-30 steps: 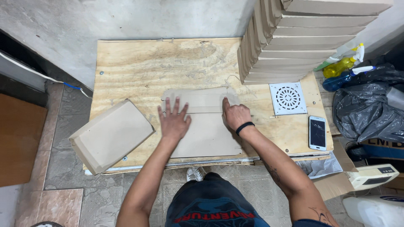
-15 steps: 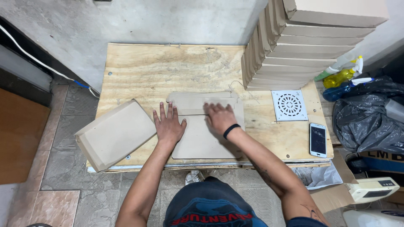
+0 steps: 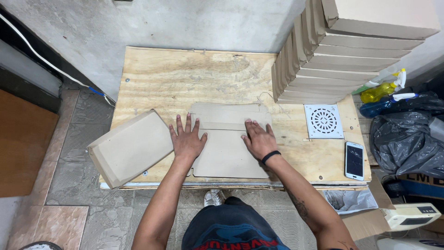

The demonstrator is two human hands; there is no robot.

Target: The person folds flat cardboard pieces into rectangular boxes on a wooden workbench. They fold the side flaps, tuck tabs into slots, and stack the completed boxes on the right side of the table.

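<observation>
Seen from above, a person stands at the near edge of a plywood table (image 3: 185, 78), both arms reaching forward over it. A flat cardboard blank (image 3: 230, 153) lies in the middle of the table's near half, its far flap folded toward the person along a crease. The left hand (image 3: 187, 139) lies flat with fingers spread on the blank's left edge, gripping nothing. The right hand (image 3: 258, 139), with a dark band at the wrist, presses palm-down on the right side of the blank just below the crease, also grasping nothing. The work in hand appears to be flattening the fold; the next move would likely call for firm, even pressure along the crease before any further flap is turned. Left of the blank, a finished flat box (image 3: 129, 147) sits tilted, overhanging the table's left edge. Right of the blank lie a white square drain grate (image 3: 323, 121) and, nearer, a phone (image 3: 354, 160). Beyond the blank, at the table's far right corner, rises a tall stack of folded boxes (image 3: 342, 60).
</observation>
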